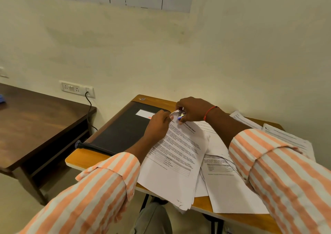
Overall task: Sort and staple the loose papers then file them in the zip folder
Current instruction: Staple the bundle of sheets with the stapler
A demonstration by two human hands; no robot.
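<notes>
A stack of printed papers [176,155] lies at an angle in the middle of the small wooden desk [84,159]. My left hand [158,124] pinches the stack's top left corner. My right hand [194,111] grips a small silver and blue stapler [180,115] at that same corner, right beside my left fingers. A black zip folder [121,129] with a white label lies closed on the desk's left part, touching the papers' left edge. More loose sheets [225,183] spread out under and to the right of the stack.
Further printed sheets [290,140] lie at the desk's far right, partly under my right sleeve. A dark wooden table [35,122] stands to the left. A wall socket [77,89] with a black cable is behind it. The wall is close behind the desk.
</notes>
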